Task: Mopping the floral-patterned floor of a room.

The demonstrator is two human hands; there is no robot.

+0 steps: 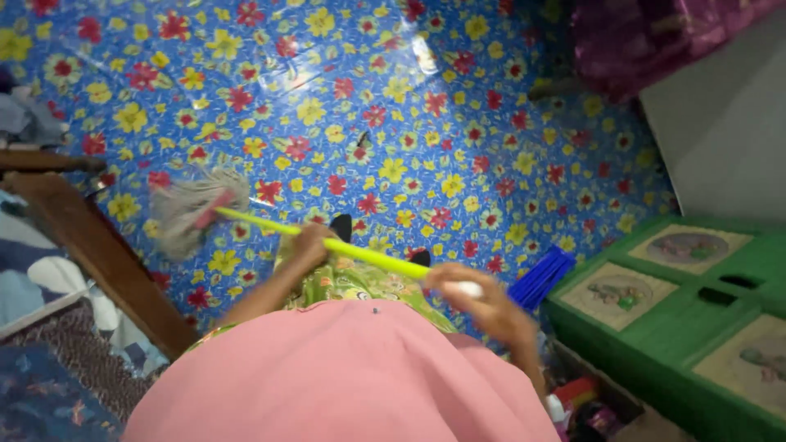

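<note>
At the far left stood a dark brown wooden bed frame (90,245), its rail slanting down toward me, with patterned blue and grey bedding (41,360) beside it. Next came the grey string mop head (187,211), splayed flat on the glossy blue vinyl floor covering printed with red and yellow flowers (393,106), just beside the bed rail. From it ran the mop's slim yellow-green handle (368,255), slanting down to the right across my front. My left hand (309,243) was closed around that handle partway along, knuckles up. Below lay my pink shirt (344,376) and a strip of green patterned skirt (360,282), with two dark toes showing on the floor past the handle. My right hand (475,296) was wrapped over the handle's white top end, well apart from the left. Just behind it lay a blue plastic-bristled brush (539,278). At the far right stood a green plastic drawer cabinet with pictured beige panels (679,327), against a white wall (720,123), and magenta cloth (655,37) hung above.
</note>
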